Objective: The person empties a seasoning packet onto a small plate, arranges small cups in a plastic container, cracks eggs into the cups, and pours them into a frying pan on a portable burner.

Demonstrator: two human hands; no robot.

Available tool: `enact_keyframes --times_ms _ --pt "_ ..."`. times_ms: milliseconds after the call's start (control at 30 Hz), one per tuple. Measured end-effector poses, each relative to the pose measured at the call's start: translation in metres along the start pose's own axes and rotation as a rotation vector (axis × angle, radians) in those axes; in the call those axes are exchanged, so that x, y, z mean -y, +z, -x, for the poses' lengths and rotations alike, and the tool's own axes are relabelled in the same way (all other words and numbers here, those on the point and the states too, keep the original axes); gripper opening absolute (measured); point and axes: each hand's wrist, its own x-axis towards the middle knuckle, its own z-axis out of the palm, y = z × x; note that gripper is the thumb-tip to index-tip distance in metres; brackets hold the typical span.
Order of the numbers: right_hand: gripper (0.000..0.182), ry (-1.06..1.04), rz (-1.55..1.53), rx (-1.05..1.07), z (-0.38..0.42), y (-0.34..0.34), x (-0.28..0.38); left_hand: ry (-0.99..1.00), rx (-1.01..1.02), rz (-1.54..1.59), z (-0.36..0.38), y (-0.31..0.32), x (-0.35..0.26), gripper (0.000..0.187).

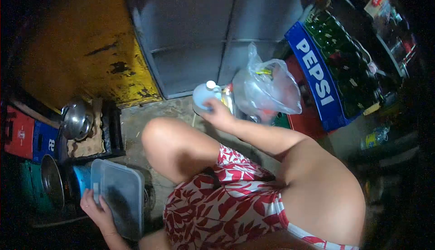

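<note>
My left hand (96, 209) is at the near left edge of a clear plastic tub (120, 191), its thumb over the rim and its fingers on the outer side. A small whitish piece shows at the rim beside the fingertips. My right hand (219, 115) is stretched forward, fingers curled in front of a translucent jug (202, 97) with a white cap. Something dark shows between those fingers, too blurred to name. Right of the jug, a clear plastic bag (267, 87) stands upright with its mouth open.
A blue PEPSI crate (312, 78) of green bottles sits on a red crate at right. At left, a metal pot (77, 119) rests by a stove-like black frame, near a pan (53, 182) and a red crate (19, 132). Grey door panels (186, 28) stand ahead.
</note>
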Motion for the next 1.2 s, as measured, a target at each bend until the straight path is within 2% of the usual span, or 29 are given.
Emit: enact_keyframes --times_ms 33,67,133,167,200,233,267,300,333,367,500,633,667,733,767,833,867,900,967,1000,1067,1200 --pt "0.062 0.302 -0.121 0.043 0.028 0.001 -0.056 -0.005 0.126 0.014 0.001 0.000 -0.007 0.028" --pt "0.070 0.643 -0.132 -0.021 0.061 -0.028 -0.053 0.001 0.140 0.010 0.002 0.000 -0.013 0.028" --pt "0.081 1.078 -0.095 -0.240 0.102 -0.050 -0.151 0.056 0.154 -0.059 0.003 0.002 -0.021 0.028" --pt "0.084 1.232 0.129 -0.404 0.107 -0.071 -0.159 0.069 0.173 -0.064 0.004 0.004 -0.022 0.028" --pt "0.085 1.047 0.470 -0.479 0.115 -0.084 -0.191 0.088 0.150 -0.090 0.004 0.006 -0.021 0.028" --pt "0.084 0.746 0.259 -0.650 0.119 -0.097 -0.229 0.106 0.124 -0.117 0.004 0.009 -0.020 0.028" --pt "0.071 0.335 0.203 -0.456 0.117 -0.115 -0.244 0.117 0.136 -0.123 0.006 0.013 -0.016 0.028" --pt "0.048 0.529 -0.241 -0.363 0.106 -0.116 -0.280 0.111 0.155 -0.134 0.008 0.016 -0.011 0.029" --pt "0.047 0.694 -0.364 -0.311 0.092 -0.121 -0.276 0.103 0.168 -0.145 0.010 0.018 -0.008 0.030" --pt "0.047 0.773 -0.385 -0.294 0.078 -0.122 -0.269 0.109 0.168 -0.152 0.009 0.017 -0.010 0.030" --pt "0.045 0.740 -0.417 -0.344 0.037 -0.107 -0.244 0.125 0.172 -0.206 0.014 0.018 -0.012 0.033" --pt "0.043 0.631 -0.600 -0.427 0.030 -0.067 -0.203 0.111 0.196 -0.235 0.025 0.016 -0.007 0.035" --pt "0.043 0.618 -0.685 -0.442 0.029 -0.056 -0.191 0.129 0.201 -0.229 0.028 0.016 -0.007 0.035" --pt "0.042 0.598 -0.898 -0.468 0.022 -0.031 -0.172 -0.001 0.323 -0.280 0.032 0.013 -0.007 0.037" --pt "0.042 0.600 -1.048 -0.485 0.018 -0.020 -0.164 -0.006 0.324 -0.272 0.031 0.012 -0.010 0.036" --pt "0.041 0.558 -0.903 -0.507 0.011 0.000 -0.152 -0.011 0.334 -0.282 0.031 0.011 -0.011 0.035" --pt "0.040 0.517 -0.356 -0.526 0.008 0.007 -0.144 -0.027 0.343 -0.288 0.030 0.012 -0.012 0.034" --pt "0.040 0.518 -0.358 -0.531 0.009 0.012 -0.138 -0.022 0.341 -0.288 0.029 0.013 -0.013 0.034" --pt "0.041 0.395 -0.288 -0.484 0.010 0.020 -0.129 0.008 0.276 -0.252 0.029 0.014 -0.015 0.032" --pt "0.041 0.396 -0.288 -0.485 0.009 0.023 -0.129 0.010 0.276 -0.252 0.030 0.016 -0.015 0.032" --pt "0.043 0.423 -0.183 -0.356 0.009 0.032 -0.132 0.005 0.306 -0.259 0.030 0.015 -0.016 0.030" --pt "0.044 0.238 -0.007 -0.417 0.008 0.052 -0.143 0.022 0.334 -0.267 0.030 0.012 -0.024 0.028"
